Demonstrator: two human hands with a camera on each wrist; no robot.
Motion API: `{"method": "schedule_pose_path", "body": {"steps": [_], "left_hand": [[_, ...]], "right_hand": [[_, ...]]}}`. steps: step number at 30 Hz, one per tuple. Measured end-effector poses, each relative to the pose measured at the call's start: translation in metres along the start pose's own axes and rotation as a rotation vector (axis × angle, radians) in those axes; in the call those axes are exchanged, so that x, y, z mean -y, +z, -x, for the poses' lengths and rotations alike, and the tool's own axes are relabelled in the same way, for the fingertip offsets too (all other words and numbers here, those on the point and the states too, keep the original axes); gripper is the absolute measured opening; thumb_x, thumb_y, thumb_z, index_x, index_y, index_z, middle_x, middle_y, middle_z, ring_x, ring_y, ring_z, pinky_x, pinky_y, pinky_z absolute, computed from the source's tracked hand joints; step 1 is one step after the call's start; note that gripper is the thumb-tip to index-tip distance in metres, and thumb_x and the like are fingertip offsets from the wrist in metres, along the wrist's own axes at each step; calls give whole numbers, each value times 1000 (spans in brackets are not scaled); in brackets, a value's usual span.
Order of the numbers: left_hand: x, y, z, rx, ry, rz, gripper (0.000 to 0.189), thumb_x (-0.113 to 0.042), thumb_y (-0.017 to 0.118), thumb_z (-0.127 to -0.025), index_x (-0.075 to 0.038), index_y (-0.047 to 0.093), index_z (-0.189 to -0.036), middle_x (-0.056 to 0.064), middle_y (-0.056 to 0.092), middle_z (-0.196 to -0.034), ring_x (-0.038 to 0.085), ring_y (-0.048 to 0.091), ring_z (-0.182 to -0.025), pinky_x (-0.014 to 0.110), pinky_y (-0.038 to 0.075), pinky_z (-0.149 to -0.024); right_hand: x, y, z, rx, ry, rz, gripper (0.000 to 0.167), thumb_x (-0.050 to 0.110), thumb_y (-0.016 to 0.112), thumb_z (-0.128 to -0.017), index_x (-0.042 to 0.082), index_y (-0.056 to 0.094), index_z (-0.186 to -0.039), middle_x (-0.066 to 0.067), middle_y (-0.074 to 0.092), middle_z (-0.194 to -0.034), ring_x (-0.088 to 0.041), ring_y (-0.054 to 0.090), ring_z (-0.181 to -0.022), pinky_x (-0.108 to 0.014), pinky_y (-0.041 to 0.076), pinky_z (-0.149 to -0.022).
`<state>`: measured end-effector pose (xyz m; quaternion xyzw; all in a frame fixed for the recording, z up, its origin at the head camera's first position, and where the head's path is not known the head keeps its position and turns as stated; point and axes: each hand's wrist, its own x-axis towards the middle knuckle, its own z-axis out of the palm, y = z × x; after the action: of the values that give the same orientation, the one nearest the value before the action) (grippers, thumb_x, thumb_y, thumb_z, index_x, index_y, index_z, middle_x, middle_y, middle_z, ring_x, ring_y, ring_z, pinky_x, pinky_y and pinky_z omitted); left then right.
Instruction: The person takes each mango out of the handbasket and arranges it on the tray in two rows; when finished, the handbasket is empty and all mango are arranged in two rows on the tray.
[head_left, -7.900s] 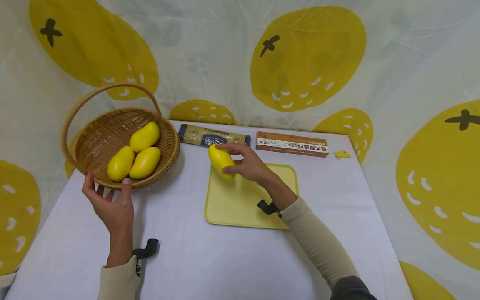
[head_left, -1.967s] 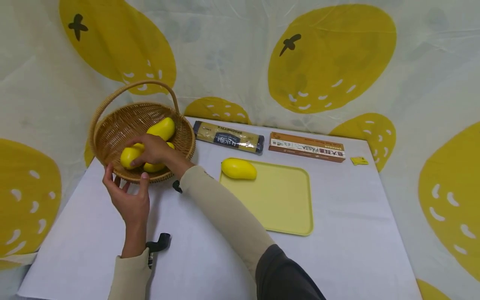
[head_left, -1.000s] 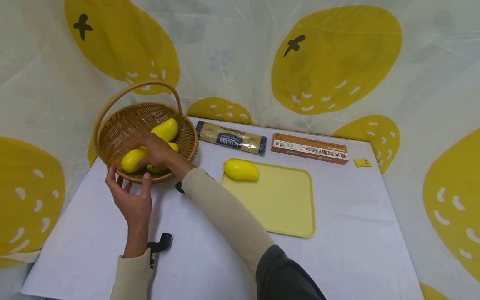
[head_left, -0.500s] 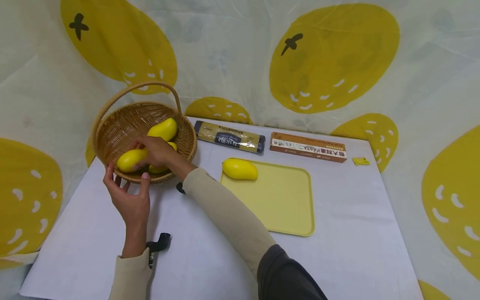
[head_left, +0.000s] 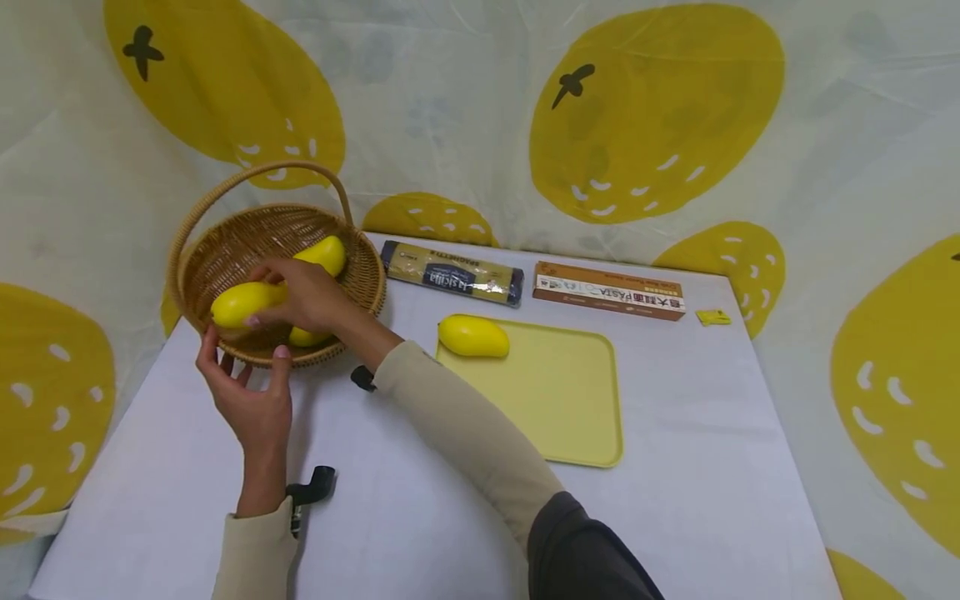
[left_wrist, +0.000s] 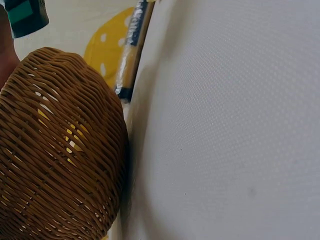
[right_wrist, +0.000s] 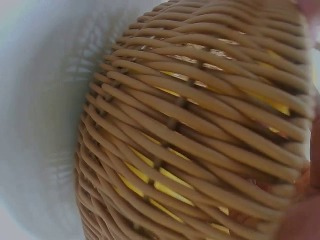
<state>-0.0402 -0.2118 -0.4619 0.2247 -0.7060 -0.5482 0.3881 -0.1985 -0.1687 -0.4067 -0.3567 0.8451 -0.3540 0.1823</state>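
A wicker basket (head_left: pixel 360 287) with a tall arched handle stands at the table's left, tilted toward the person. Inside it, my right hand (head_left: pixel 303 292) grips a smooth yellow mango (head_left: pixel 242 305) between thumb and fingers. Two more mangoes lie in there: one behind the hand (head_left: pixel 330 254), the other mostly hidden under it (head_left: pixel 306 337). My left hand (head_left: pixel 251 404) holds the basket's front rim, thumb and fingers spread along it. Another mango (head_left: pixel 472 336) rests on the back left corner of a pale yellow tray (head_left: pixel 555 392). Both wrist views mostly show the basket's woven wall (left_wrist: pixel 60 150).
Behind the tray lie a spaghetti packet (head_left: pixel 453 273) and a brown pasta box (head_left: pixel 607 290). A small yellow packet (head_left: pixel 712 317) sits to the box's right. A fruit-printed curtain (head_left: pixel 450 100) hangs along the table's back edge.
The mango formerly in my right hand now lies on the tray. That hand has moved left into the basket, taken hold of another mango and lifted it slightly. My left hand stays at the rim.
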Motion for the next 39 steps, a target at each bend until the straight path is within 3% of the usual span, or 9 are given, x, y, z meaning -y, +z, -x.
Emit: {"method": "schedule_pose_path", "body": {"steps": [6,14,26,39], "left_hand": [[-1,0,0,-3,-10,1,78,-18,76,-91,-13,38,-159,0,38,-168,32,42,-151,38,42,-119],[-3,1,-1,0,-19,-12,78,-19,76,-92,-14,36,-160,5,36,-170,36,40,-153,42,40,-123],[-3,0,0,1,-5,-24,77,-15,75,-93,-14,36,-160,3,36,-170,33,40,-154,43,39,-125],[-2,0,1,6,16,-21,76,-16,75,-94,-9,36,-159,6,36,-170,34,41,-153,44,40,-124]], "right_hand": [[4,-9,14,-59,-21,-42,58,47,89,-82,32,63,-132,16,66,-127,2,58,-115,-16,46,-97],[2,-18,32,-107,-83,-127,59,43,89,-84,28,63,-135,12,65,-130,0,64,-95,-13,50,-82],[0,-32,58,-186,-140,-50,59,47,87,-86,27,64,-136,9,68,-134,0,56,-116,-12,48,-92],[-11,-48,89,-282,-98,56,64,57,84,-85,32,65,-140,15,68,-136,-6,56,-111,-14,45,-88]]}}
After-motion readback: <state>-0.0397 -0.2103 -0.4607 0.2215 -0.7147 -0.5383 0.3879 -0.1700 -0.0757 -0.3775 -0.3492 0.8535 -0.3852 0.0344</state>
